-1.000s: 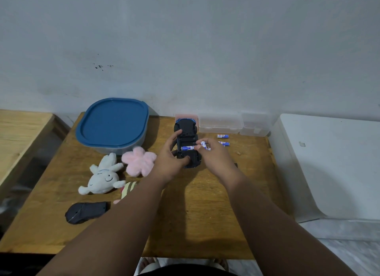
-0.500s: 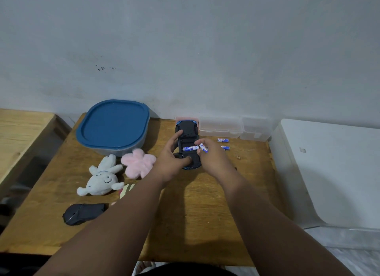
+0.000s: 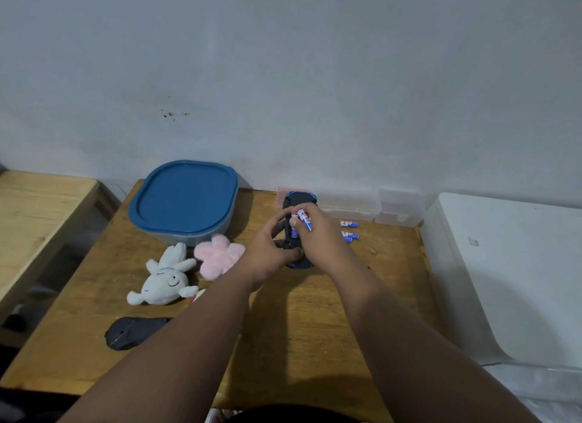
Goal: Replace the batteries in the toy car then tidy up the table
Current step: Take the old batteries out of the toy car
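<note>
A dark toy car (image 3: 299,200) with blue trim lies upside down at the back middle of the wooden table (image 3: 315,328). My left hand (image 3: 271,249) grips its left side and near end. My right hand (image 3: 321,237) pinches a blue and white battery (image 3: 304,216) tilted over the car's open underside, where another battery (image 3: 294,231) sits in the bay. Two more batteries (image 3: 349,223) (image 3: 349,235) lie on the table just right of my right hand.
A blue-lidded tub (image 3: 185,196) stands at the back left. Near it lie a white plush bunny (image 3: 167,277), a pink plush flower (image 3: 219,259) and a dark flat piece (image 3: 135,331). Clear plastic boxes (image 3: 371,207) line the wall. A white bin (image 3: 510,274) stands at the right.
My right hand has raised the battery and tipped it more upright over the car's bay. My left hand keeps its grip on the car.
</note>
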